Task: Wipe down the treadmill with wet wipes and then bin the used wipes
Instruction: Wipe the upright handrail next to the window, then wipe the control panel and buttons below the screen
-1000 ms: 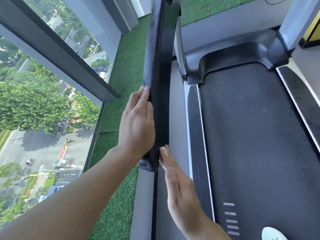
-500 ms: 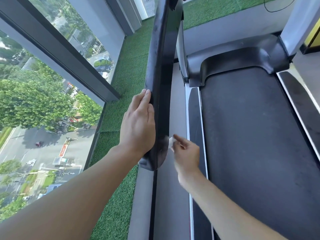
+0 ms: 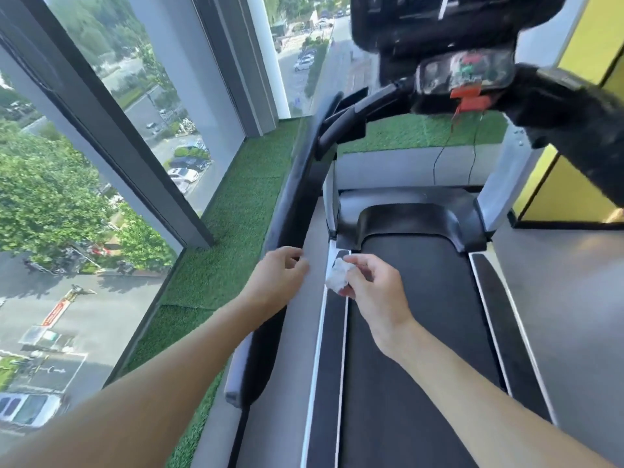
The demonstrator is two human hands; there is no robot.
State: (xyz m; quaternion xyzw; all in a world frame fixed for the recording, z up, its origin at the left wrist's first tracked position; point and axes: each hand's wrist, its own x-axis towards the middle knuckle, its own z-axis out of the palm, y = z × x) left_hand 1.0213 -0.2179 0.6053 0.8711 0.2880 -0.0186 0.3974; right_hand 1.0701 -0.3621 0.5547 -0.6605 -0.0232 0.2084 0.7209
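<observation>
Wiping step judged in hand. The wipe (image 3: pixel 336 278) is pinched in right hand (image 3: pixel 368 293) fingers over the treadmill (image 3: pixel 422 332) left edge. The left hand (image 3: pixel 279 280) is relaxed and empty beside the handrail (image 3: pixel 299 197). Next, renewed wipe contact is required.

The black handrail (image 3: pixel 293 211) is running along your left, walling off the grass strip (image 3: pixel 236 231) beyond it. Over the belt (image 3: pixel 439 298) you are getting open room across to the right handrail (image 3: pixel 574 130), while the console (image 3: pixel 466 72) is hanging ahead and above, blocking a high reach forward.
</observation>
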